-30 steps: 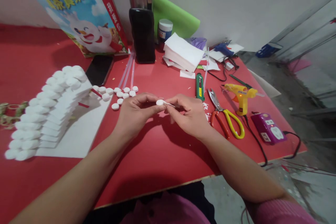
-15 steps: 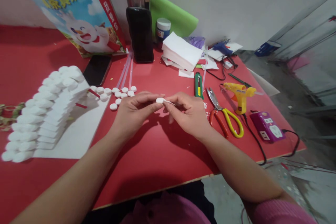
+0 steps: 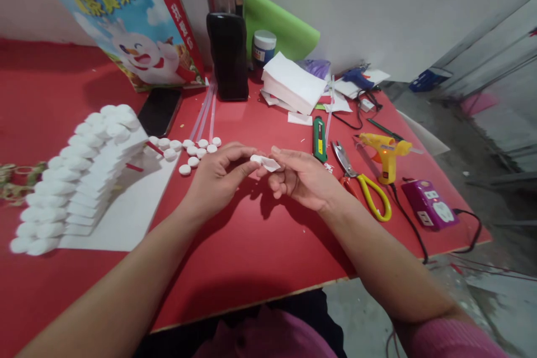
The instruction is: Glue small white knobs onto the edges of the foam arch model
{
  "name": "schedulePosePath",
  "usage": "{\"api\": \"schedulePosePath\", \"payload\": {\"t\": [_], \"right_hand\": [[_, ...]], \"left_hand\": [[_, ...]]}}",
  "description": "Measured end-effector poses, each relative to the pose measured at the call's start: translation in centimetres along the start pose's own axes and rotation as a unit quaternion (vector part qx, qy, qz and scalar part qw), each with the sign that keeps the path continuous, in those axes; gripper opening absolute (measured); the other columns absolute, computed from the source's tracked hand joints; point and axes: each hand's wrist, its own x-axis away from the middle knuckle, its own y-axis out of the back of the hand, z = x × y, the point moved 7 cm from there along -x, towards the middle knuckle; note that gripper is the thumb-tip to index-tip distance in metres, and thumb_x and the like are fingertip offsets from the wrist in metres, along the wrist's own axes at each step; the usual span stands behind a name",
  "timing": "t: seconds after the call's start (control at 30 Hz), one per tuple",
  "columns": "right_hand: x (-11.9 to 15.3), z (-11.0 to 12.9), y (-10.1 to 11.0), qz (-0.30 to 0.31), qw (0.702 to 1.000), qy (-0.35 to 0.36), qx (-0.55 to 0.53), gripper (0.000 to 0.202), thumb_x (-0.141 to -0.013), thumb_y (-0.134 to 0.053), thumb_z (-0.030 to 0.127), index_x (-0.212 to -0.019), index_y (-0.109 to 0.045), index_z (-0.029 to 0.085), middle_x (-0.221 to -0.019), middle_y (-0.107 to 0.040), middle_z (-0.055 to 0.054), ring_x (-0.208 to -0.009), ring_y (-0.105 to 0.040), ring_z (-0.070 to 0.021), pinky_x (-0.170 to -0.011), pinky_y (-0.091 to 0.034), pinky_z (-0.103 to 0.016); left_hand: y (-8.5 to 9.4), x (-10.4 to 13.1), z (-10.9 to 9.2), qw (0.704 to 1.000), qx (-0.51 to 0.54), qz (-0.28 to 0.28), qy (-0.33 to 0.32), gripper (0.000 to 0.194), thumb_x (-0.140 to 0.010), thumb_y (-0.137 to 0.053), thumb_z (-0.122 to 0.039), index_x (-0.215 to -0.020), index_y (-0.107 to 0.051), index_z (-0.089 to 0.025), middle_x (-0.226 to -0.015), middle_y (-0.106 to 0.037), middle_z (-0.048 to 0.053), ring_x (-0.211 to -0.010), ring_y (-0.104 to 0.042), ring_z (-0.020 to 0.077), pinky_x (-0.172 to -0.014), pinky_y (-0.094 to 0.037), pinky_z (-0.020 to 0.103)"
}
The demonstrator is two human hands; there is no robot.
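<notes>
Between the thumb and fingers of my left hand [image 3: 222, 179] is a small round white disc [image 3: 256, 159], pinched at its edge. A flat white piece of card [image 3: 269, 164] sticks out from the disc toward the right. My right hand [image 3: 304, 179] is beside that card, its thumb raised and its other fingers loosely bent and apart; whether a fingertip touches the card I cannot tell. Several loose white discs [image 3: 192, 150] lie on the table behind my left hand. At the left, a stepped, curved structure of white discs and card pieces [image 3: 84, 162] stands on a white board [image 3: 121, 224].
On the red table [image 3: 251, 268] at right lie a green cutter knife [image 3: 319, 140], pliers [image 3: 373, 196], a yellow glue gun [image 3: 384, 151] and a purple power socket [image 3: 430, 204] with a cord. Behind are stacked white cards [image 3: 293, 84], an upright black phone [image 3: 227, 59] and a printed box [image 3: 126, 17].
My right thumb has lifted off the card and the right fingers have loosened. The card now shows more of its flat face. My left hand keeps its pinch on the disc.
</notes>
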Motion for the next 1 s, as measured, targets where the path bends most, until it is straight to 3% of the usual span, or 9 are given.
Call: {"api": "schedulePosePath", "payload": {"t": [0.17, 0.3, 0.5, 0.77, 0.9, 1.0], "right_hand": [[0.2, -0.1, 0.2, 0.013, 1.000, -0.017, -0.015, 0.035, -0.074, -0.097, 0.036, -0.087, -0.074, 0.014, -0.082, -0.079, -0.003, -0.052, -0.062, -0.0082, -0.047, -0.060, -0.020], [0.3, 0.0, 0.1, 0.010, 1.000, -0.027, 0.004, 0.032, -0.074, -0.097, 0.034, -0.088, -0.076, 0.014, -0.083, -0.078, -0.002, -0.053, -0.059, -0.0068, -0.049, -0.059, -0.020], [0.4, 0.3, 0.1, -0.023, 0.999, -0.022, 0.036, 0.039, -0.063, -0.103, 0.032, -0.083, -0.073, 0.015, -0.068, -0.068, 0.004, -0.050, -0.051, -0.0055, -0.045, -0.051, -0.020], [0.6, 1.3, 0.4, -0.049, 0.989, 0.062, 0.124, 0.040, -0.063, -0.100, 0.040, -0.079, -0.071, 0.016, -0.068, -0.072, 0.002, -0.045, -0.042, -0.0045, -0.045, -0.052, -0.024], [1.1, 1.6, 0.5, -0.103, 0.966, 0.118, 0.204, 0.037, -0.072, -0.093, 0.047, -0.076, -0.071, 0.018, -0.058, -0.064, 0.003, -0.044, -0.047, -0.0082, -0.044, -0.048, -0.025], [1.8, 2.1, 0.4, -0.172, 0.908, 0.186, 0.335, 0.026, -0.083, -0.083, 0.041, -0.078, -0.070, 0.019, -0.057, -0.062, 0.004, -0.046, -0.052, -0.0107, -0.046, -0.042, -0.026]], "left_hand": [[-0.2, 0.0, -0.1, 1.000, 0.013, 0.016, 0.001, 0.015, -0.093, -0.076, -0.037, -0.098, -0.083, -0.026, -0.096, -0.077, 0.005, -0.093, -0.071, 0.0236, -0.090, -0.055, 0.039], [-0.2, 0.0, -0.5, 1.000, 0.014, 0.017, 0.002, 0.014, -0.092, -0.076, -0.038, -0.095, -0.084, -0.027, -0.094, -0.077, 0.005, -0.091, -0.070, 0.0241, -0.090, -0.055, 0.039], [-0.3, 0.0, -0.7, 1.000, 0.015, 0.021, 0.002, 0.015, -0.091, -0.077, -0.037, -0.096, -0.084, -0.024, -0.094, -0.077, 0.006, -0.090, -0.070, 0.0227, -0.088, -0.055, 0.036], [-0.5, 0.3, -0.6, 1.000, 0.018, 0.005, 0.019, 0.013, -0.092, -0.077, -0.034, -0.096, -0.084, -0.024, -0.097, -0.078, 0.005, -0.089, -0.070, 0.0214, -0.087, -0.055, 0.035], [-0.7, 0.6, -0.2, 0.998, 0.039, -0.020, 0.043, 0.011, -0.090, -0.079, -0.033, -0.095, -0.084, -0.024, -0.097, -0.080, 0.005, -0.091, -0.072, 0.0222, -0.090, -0.056, 0.036], [-0.8, 0.7, 0.3, 0.996, 0.050, -0.039, 0.061, 0.010, -0.088, -0.081, -0.034, -0.093, -0.084, -0.025, -0.096, -0.081, 0.005, -0.093, -0.072, 0.0235, -0.091, -0.056, 0.037]]}}
